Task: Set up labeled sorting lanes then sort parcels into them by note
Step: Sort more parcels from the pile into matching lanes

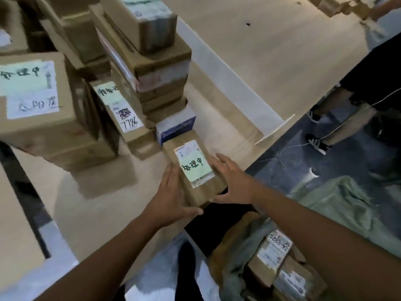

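Note:
A small brown cardboard parcel [196,170] with a white label and a green handwritten note lies at the near edge of the pale table [91,203], its near end past the edge. My left hand [171,192] holds its left side, with the thumb wrapped round the near end. My right hand [232,181] rests straight, spread fingers against its right side. To the left stands a large box [36,94] with a green note bearing similar writing, and beside it a narrower noted box [121,109].
A tall stack of cardboard boxes [152,57] rises behind the parcel, with a blue-and-white box [175,127] at its foot. A white divider strip [227,72] crosses the table. Another person's legs [347,109] stand at the right. More parcels [277,259] lie in a green sack [338,203] on the floor.

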A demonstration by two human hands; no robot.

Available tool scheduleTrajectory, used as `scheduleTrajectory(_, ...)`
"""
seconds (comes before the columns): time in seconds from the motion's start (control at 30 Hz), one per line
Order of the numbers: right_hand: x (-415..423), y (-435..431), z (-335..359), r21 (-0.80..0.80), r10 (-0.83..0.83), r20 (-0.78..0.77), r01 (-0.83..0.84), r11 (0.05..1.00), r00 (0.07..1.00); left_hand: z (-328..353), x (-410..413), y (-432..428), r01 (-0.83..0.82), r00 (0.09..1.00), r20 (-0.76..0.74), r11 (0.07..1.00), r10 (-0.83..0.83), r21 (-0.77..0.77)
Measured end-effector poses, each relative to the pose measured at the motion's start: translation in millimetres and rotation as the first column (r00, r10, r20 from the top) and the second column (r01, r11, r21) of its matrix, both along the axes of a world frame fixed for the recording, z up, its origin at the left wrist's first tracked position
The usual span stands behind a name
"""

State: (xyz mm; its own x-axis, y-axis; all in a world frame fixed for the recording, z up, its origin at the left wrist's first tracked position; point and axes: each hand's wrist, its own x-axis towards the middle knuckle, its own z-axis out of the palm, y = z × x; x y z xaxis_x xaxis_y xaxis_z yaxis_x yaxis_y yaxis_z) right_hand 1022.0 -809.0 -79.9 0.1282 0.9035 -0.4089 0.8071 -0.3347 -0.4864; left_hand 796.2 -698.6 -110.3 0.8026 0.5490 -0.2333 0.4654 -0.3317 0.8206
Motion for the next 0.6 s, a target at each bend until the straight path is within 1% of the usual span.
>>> scheduleTrajectory(0.1,18,12,-24,-0.013,0.113,-0.059,-0.114,0.993,0.992,-24,10,-11,-0.059,0.998,-0.014,0.998,0.059,-0.019)
scheduleTrajectory(0.23,22,14,-36,0.044,0.140,-0.114,-0.136,0.990,0.984,-30,10,-18,-0.121,0.993,0.006,0.993,0.121,-0.009)
scheduleTrajectory(0.33,13,7,-29,0.065,0.151,-0.130,-0.144,0.988,0.980,-17,3,-22,-0.131,0.991,0.032,0.990,0.132,-0.047)
scheduleTrajectory(0.43,-11,-5,-7,0.103,0.181,-0.152,-0.166,0.981,0.972,3,-31,-31,-0.136,0.987,0.080,0.989,0.141,-0.064)
scheduleTrajectory(0.5,-37,-9,14,0.117,0.248,-0.145,-0.232,0.966,0.958,21,-64,-40,-0.157,0.982,0.101,0.987,0.160,-0.034)
scheduleTrajectory(0.6,-90,-2,43,0.167,0.364,-0.124,-0.342,0.925,0.923,53,-124,-56,-0.235,0.966,0.119,0.972,0.230,0.024)
